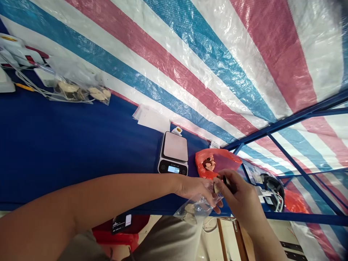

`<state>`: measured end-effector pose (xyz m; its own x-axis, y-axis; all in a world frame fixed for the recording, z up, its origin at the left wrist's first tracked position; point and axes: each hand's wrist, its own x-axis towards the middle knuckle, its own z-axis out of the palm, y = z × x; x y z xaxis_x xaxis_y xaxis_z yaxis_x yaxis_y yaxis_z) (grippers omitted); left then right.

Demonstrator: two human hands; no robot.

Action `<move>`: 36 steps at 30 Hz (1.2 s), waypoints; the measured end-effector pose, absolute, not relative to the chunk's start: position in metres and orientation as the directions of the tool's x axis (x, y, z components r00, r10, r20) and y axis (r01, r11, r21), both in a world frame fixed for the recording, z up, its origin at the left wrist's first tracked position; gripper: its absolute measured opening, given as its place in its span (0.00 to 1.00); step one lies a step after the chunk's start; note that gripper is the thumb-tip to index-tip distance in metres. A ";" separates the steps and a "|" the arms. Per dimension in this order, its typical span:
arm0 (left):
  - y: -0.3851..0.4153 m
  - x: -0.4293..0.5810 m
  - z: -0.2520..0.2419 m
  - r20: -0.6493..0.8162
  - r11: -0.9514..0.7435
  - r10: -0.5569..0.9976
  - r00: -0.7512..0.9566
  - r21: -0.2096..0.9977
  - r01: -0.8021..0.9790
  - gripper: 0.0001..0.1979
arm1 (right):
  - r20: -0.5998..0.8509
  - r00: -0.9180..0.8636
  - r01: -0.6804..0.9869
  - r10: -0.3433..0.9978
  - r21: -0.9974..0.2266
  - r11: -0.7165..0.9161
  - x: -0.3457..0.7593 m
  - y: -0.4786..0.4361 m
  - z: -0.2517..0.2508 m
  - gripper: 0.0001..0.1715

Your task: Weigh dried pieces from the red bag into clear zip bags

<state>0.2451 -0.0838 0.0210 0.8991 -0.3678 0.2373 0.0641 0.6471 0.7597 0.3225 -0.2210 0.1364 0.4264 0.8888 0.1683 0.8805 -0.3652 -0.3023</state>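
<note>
My left hand (195,190) grips the mouth of a small clear plastic bag (194,209) that hangs below the table edge with a few pale pieces inside. My right hand (239,195) is closed in a pinch on a small pale and dark piece (221,183) right at the bag's opening. Just behind both hands lies an open red plastic bag (217,161) with several brownish pieces in it. A digital kitchen scale (174,152) with a lit display stands to its left, its platform bare.
The blue table (67,152) carries clear bags of pale slices (78,90) at the far left, white devices and cables (16,54), and white paper sheets (152,117). A striped tarp wall (217,54) rises behind. A blue metal frame (299,163) and a dark helmet-like object (273,188) are at right.
</note>
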 end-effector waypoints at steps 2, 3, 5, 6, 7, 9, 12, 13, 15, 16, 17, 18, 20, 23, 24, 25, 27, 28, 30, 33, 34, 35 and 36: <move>-0.087 0.244 0.022 0.230 0.654 -0.384 0.894 0.751 0.088 0.21 | 0.090 0.408 0.877 0.908 -0.316 -0.363 0.318 -0.219 0.141 0.15; -0.088 0.244 0.022 0.221 0.653 -0.390 0.894 0.751 0.099 0.21 | 0.030 0.393 0.871 0.919 -0.332 -0.361 0.316 -0.219 0.144 0.14; -0.088 0.242 0.023 0.207 0.647 -0.392 0.897 0.754 0.109 0.20 | -0.058 0.369 0.859 0.928 -0.359 -0.364 0.315 -0.219 0.150 0.15; -0.087 0.242 0.024 0.204 0.643 -0.387 0.899 0.758 0.105 0.20 | -0.068 0.364 0.857 0.929 -0.366 -0.363 0.315 -0.219 0.153 0.16; -0.087 0.241 0.024 0.206 0.641 -0.382 0.901 0.761 0.098 0.20 | -0.060 0.366 0.857 0.929 -0.368 -0.362 0.316 -0.219 0.155 0.17; -0.086 0.242 0.022 0.215 0.647 -0.375 0.902 0.757 0.089 0.20 | -0.032 0.378 0.860 0.925 -0.358 -0.363 0.317 -0.218 0.157 0.18; -0.087 0.245 0.017 0.221 0.663 -0.377 0.900 0.742 0.096 0.22 | -0.037 0.380 0.868 0.924 -0.333 -0.370 0.316 -0.214 0.155 0.18; -0.088 0.246 0.015 0.225 0.665 -0.377 0.898 0.741 0.094 0.24 | -0.037 0.383 0.869 0.923 -0.324 -0.374 0.316 -0.212 0.153 0.17; -0.089 0.249 0.012 0.240 0.669 -0.372 0.896 0.739 0.080 0.25 | -0.057 0.392 0.859 0.918 -0.334 -0.387 0.315 -0.212 0.152 0.17; -0.090 0.251 0.011 0.247 0.675 -0.368 0.896 0.734 0.075 0.25 | -0.088 0.395 0.845 0.914 -0.356 -0.399 0.315 -0.212 0.153 0.17; -0.089 0.252 0.012 0.250 0.682 -0.366 0.896 0.728 0.075 0.24 | -0.132 0.393 0.824 0.910 -0.388 -0.412 0.315 -0.214 0.154 0.18; -0.088 0.253 0.014 0.251 0.685 -0.371 0.894 0.724 0.081 0.23 | -0.181 0.383 0.800 0.906 -0.426 -0.423 0.315 -0.216 0.156 0.18; -0.082 0.252 0.022 0.243 0.682 -0.389 0.889 0.724 0.100 0.21 | -0.249 0.358 0.760 0.900 -0.483 -0.436 0.317 -0.222 0.162 0.19; -0.067 0.246 0.043 0.209 0.655 -0.402 0.891 0.746 0.120 0.18 | -0.269 0.341 0.776 0.901 -0.461 -0.431 0.315 -0.225 0.169 0.19; -0.061 0.243 0.051 0.197 0.641 -0.396 0.897 0.759 0.116 0.17 | -0.265 0.329 0.797 0.906 -0.436 -0.417 0.314 -0.224 0.170 0.19; -0.055 0.240 0.059 0.189 0.618 -0.392 0.901 0.779 0.106 0.15 | -0.252 0.316 0.818 0.915 -0.417 -0.397 0.311 -0.221 0.171 0.20; -0.042 0.233 0.073 0.180 0.547 -0.393 0.902 0.834 0.072 0.13 | -0.199 0.305 0.839 0.931 -0.406 -0.362 0.307 -0.211 0.174 0.23; -0.035 0.230 0.078 0.178 0.504 -0.399 0.899 0.862 0.053 0.13 | -0.171 0.313 0.838 0.934 -0.414 -0.356 0.305 -0.205 0.176 0.23; -0.019 0.223 0.086 0.158 0.411 -0.423 0.892 0.911 0.033 0.18 | -0.133 0.345 0.818 0.929 -0.443 -0.367 0.303 -0.193 0.182 0.23; 0.011 0.209 0.094 0.080 0.269 -0.428 0.900 0.962 0.042 0.29 | -0.135 0.437 0.734 0.889 -0.517 -0.440 0.310 -0.172 0.192 0.24; 0.023 0.202 0.095 0.046 0.222 -0.389 0.920 0.974 0.045 0.34 | -0.140 0.473 0.681 0.870 -0.568 -0.462 0.314 -0.165 0.193 0.25; 0.036 0.193 0.096 0.007 0.175 -0.329 0.944 0.983 0.054 0.38 | -0.148 0.505 0.613 0.850 -0.633 -0.474 0.318 -0.157 0.192 0.25; 0.049 0.182 0.096 -0.025 0.137 -0.235 0.972 0.989 0.058 0.41 | -0.162 0.530 0.532 0.832 -0.701 -0.475 0.324 -0.149 0.188 0.25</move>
<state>0.1823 0.0488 0.0956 0.9717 -0.2348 -0.0245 0.0580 0.1367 0.9889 0.3235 -0.1494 0.1880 0.5301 0.8324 -0.1619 0.5317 -0.4750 -0.7012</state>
